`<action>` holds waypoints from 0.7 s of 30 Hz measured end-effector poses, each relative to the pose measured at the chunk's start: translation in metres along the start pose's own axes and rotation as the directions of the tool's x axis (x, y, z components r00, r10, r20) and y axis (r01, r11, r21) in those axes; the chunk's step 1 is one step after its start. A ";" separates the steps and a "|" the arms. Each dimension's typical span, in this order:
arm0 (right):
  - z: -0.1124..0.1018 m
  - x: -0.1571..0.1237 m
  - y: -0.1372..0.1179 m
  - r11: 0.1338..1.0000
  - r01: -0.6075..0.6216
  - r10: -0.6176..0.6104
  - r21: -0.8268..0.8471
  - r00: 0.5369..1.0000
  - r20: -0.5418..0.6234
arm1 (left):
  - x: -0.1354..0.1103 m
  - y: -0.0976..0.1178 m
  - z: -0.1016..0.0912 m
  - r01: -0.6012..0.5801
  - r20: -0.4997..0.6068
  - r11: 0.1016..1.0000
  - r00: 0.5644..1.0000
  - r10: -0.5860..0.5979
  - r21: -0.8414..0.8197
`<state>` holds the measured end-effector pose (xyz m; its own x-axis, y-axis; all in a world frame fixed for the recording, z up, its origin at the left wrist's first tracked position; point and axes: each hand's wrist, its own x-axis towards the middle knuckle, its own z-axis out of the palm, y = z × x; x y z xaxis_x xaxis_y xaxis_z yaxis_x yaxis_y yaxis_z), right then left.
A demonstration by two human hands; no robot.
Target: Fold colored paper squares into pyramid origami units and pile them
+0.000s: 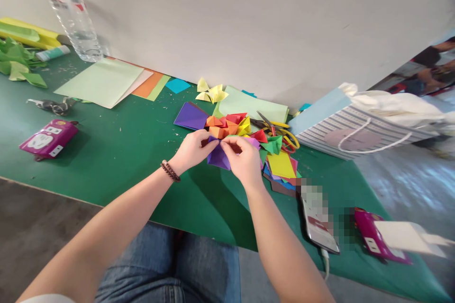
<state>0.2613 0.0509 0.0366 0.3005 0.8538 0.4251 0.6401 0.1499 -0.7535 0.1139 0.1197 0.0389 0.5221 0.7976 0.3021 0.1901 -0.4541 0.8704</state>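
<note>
Both my hands meet over the green table [117, 147], pinching one folded purple paper piece [217, 157]. My left hand [192, 150], with a bead bracelet on the wrist, grips its left edge with closed fingers. My right hand [244, 160] pinches its upper right edge. Just beyond my fingers lies a pile of folded coloured paper pieces [234, 125] in orange, red, yellow and green. A flat purple sheet [190, 116] lies to the left of that pile.
A stack of coloured paper squares [281, 166] sits right of my hands, with yellow-handled scissors [280, 131] behind. Pastel sheets [103, 83], a plastic bottle [71, 9], a striped gift bag [351, 125], two magenta power strips [50, 138], a phone [318, 227] and green paper scraps [17, 64] are around.
</note>
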 end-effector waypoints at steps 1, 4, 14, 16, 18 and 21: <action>0.000 0.000 0.000 1.000 0.006 -0.006 -0.008 1.000 0.001 | 0.000 0.000 0.000 -0.005 -0.014 1.000 1.000 0.004 -0.019; 0.000 -0.001 -0.001 1.000 0.017 -0.017 -0.026 1.000 0.012 | 0.001 -0.001 -0.002 -0.010 -0.037 0.996 0.999 0.007 -0.088; 0.002 -0.001 -0.001 1.000 0.023 -0.023 -0.019 1.000 0.012 | 0.002 -0.007 0.002 0.063 -0.055 0.955 0.995 -0.083 -0.290; 0.003 -0.001 -0.001 1.000 0.006 -0.006 -0.016 1.000 0.003 | 0.002 -0.006 0.003 0.071 -0.073 0.947 0.992 -0.099 -0.315; 0.004 -0.002 -0.001 1.000 -0.011 0.011 -0.016 1.000 0.014 | 0.002 -0.006 0.002 0.076 -0.087 0.939 0.990 -0.111 -0.334; 0.004 -0.003 -0.004 0.999 -0.039 0.040 -0.009 0.998 0.047 | 0.002 -0.007 0.000 0.090 -0.090 0.931 0.988 -0.130 -0.353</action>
<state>0.2554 0.0493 0.0363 0.2924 0.8813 0.3711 0.6342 0.1117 -0.7650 0.1133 0.1250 0.0335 0.4165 0.8821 0.2202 -0.0697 -0.2105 0.9751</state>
